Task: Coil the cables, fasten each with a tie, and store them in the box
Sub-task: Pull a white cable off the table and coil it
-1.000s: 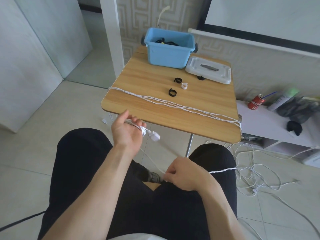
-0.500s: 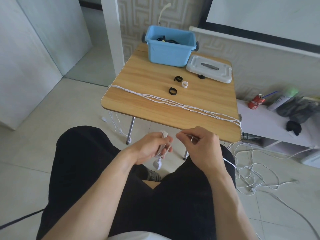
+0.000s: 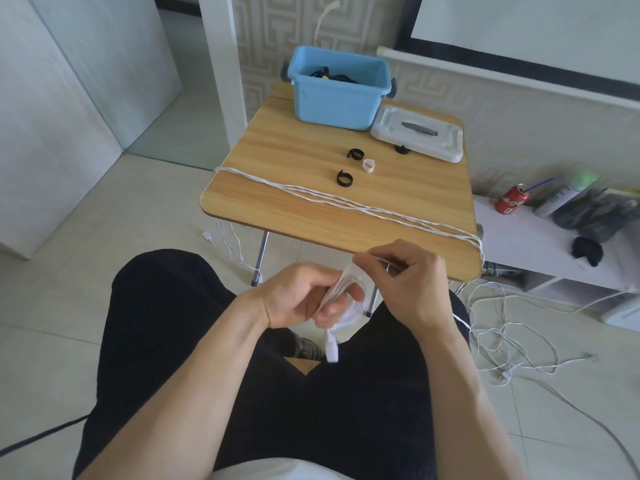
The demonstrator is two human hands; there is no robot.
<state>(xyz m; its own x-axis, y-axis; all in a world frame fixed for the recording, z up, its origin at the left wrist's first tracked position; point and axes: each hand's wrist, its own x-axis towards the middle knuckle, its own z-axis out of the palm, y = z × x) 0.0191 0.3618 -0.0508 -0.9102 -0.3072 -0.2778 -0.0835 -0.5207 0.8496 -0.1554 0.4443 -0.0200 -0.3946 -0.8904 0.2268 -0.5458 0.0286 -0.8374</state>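
Over my lap, my left hand grips a small coil of white cable, whose plug dangles below. My right hand pinches the same cable just above the coil. More white cable lies stretched across the wooden table and drops off both sides. Two black ties and a white tie lie mid-table. The blue box at the table's far edge holds dark coiled cables.
The box's white lid lies right of it, a black tie at its near edge. Loose white cable tangles on the floor at right. A low white shelf carries a red can and bottles.
My left hand dropped from table-edge height to my lap with the coil. My right hand rose from my thigh to meet it, bringing cable onto the coil.
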